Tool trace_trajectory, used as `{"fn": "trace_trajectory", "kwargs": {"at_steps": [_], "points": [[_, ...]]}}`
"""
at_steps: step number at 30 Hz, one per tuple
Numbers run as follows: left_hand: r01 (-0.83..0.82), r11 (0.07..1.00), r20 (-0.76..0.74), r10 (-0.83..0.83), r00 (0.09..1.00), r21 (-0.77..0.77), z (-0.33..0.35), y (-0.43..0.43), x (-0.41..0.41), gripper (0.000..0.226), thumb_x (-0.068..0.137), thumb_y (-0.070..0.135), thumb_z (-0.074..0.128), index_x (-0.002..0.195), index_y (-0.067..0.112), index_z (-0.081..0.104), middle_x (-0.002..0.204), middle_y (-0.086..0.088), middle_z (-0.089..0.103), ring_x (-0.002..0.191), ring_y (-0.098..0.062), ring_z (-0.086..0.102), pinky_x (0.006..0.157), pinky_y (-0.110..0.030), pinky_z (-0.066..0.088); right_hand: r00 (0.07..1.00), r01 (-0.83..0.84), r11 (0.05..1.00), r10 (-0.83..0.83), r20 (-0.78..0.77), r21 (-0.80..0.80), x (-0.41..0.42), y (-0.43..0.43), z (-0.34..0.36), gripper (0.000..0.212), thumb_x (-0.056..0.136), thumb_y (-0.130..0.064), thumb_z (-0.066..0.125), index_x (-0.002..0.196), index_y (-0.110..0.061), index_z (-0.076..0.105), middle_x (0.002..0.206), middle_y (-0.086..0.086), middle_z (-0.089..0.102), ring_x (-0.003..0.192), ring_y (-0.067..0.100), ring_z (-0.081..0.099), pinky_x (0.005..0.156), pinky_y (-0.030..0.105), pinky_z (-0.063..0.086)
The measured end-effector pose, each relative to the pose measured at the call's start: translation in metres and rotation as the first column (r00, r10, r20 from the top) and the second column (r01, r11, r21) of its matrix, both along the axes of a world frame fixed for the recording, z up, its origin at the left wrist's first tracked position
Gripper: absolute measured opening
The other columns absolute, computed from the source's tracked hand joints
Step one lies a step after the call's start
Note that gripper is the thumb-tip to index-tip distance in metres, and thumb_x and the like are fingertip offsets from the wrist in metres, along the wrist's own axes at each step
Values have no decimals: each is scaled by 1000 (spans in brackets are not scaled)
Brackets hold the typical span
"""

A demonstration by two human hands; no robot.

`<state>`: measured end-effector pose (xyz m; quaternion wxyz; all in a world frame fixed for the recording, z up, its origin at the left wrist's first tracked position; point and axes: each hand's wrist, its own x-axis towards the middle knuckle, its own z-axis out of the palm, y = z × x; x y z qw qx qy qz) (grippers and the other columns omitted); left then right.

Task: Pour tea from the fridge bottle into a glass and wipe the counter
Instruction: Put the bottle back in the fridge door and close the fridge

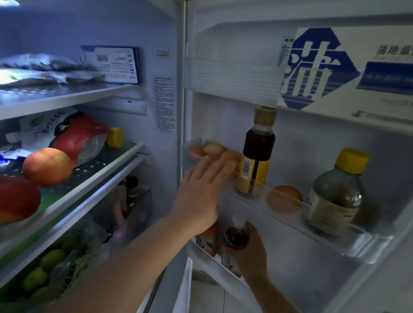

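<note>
The fridge stands open in front of me. In the lowest door rack a small tea bottle [236,237] with a white cap and dark liquid stands upright. My right hand [252,251] is wrapped around its body from the right. My left hand [203,191] reaches across above it, fingers spread, and rests flat against the front of the clear middle door shelf [292,206]. It holds nothing. A second bottle with a pale label [208,240] stands just left of the tea bottle, partly hidden by my left wrist.
The middle door shelf carries eggs [215,148], a dark sauce bottle with a yellow label [258,148] and a yellow-capped bottle [338,186]. A large blue-and-white carton [344,69] fills the top door shelf. Inner shelves at left hold apples [47,166], packets and green fruit [52,258].
</note>
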<state>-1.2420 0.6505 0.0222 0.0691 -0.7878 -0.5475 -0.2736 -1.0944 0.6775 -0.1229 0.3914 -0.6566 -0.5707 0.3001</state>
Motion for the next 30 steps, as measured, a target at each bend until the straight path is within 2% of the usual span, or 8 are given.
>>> {"fn": "trace_trajectory", "kwargs": {"at_steps": [7, 15, 19, 22, 24, 26, 28, 30], "points": [[-11, 1000, 7, 11, 1000, 2, -2, 0, 1, 75, 91, 14, 51, 149, 29, 6, 159, 8, 9, 147, -22, 0, 119, -38, 3, 1000, 10, 1000, -10, 7, 4, 1, 4, -5, 75, 51, -19, 87, 117, -23, 52, 110, -3, 64, 107, 17, 59, 96, 34, 48], [-27, 1000, -10, 27, 1000, -15, -2, -1, 2, 76, 92, 17, 50, 149, 30, 1, 159, 9, 5, 147, -21, -3, 119, -38, 4, 997, -46, 997, 43, -64, -54, 6, -7, 5, 96, 49, -41, 87, 131, -26, 41, 118, -6, 62, 112, 14, 58, 98, 34, 47], [-14, 999, -6, 14, 1000, -41, -1, -2, 2, 78, 90, 25, 54, 149, 30, 4, 159, 7, 8, 147, -23, 0, 120, -41, 9, 994, -61, 995, 54, -93, -79, 12, -28, 35, 96, 59, -19, 86, 138, -15, 32, 131, 5, 52, 126, 23, 47, 105, 35, 37], [-11, 998, -9, 11, 1000, -67, 2, -4, 3, 80, 89, 30, 56, 149, 30, 4, 159, 7, 8, 147, -22, 0, 120, -41, 10, 997, -71, 993, 68, -35, -90, 16, -50, 53, 86, 69, -20, 80, 139, -13, 31, 136, 7, 46, 122, 19, 46, 99, 28, 37], [-9, 997, -8, 9, 1000, -80, 3, -5, 3, 81, 89, 31, 56, 149, 29, 3, 159, 7, 7, 147, -22, -1, 119, -41, 11, 988, -90, 996, 90, 124, -11, 15, -69, 63, 66, 78, -26, 73, 134, -17, 40, 133, 3, 46, 114, 15, 49, 89, 17, 35], [-9, 996, -9, 8, 1000, -86, 4, -5, 3, 81, 88, 32, 57, 149, 29, 4, 158, 6, 8, 147, -23, 0, 119, -42, 12, 947, -171, 978, 130, 295, 118, 10, -91, 74, 52, 83, -26, 66, 130, -22, 44, 129, -3, 45, 115, 13, 48, 88, 12, 34], [-1, 997, 0, 0, 1000, -82, 4, -6, 3, 82, 86, 32, 58, 149, 28, 6, 158, 5, 11, 147, -25, 3, 119, -44, 15, 890, -255, 914, 93, 447, 317, 7, -110, 90, 51, 82, -23, 65, 128, -24, 46, 128, -7, 48, 117, 10, 46, 94, 17, 39], [8, 998, 7, -8, 1000, -69, 5, -7, 3, 82, 84, 33, 60, 149, 27, 9, 156, 4, 16, 147, -26, 6, 118, -46, 18, 818, -303, 777, -85, 570, 551, 8, -124, 111, 51, 77, -24, 66, 125, -22, 48, 123, -5, 53, 115, 11, 46, 99, 24, 39]]}}
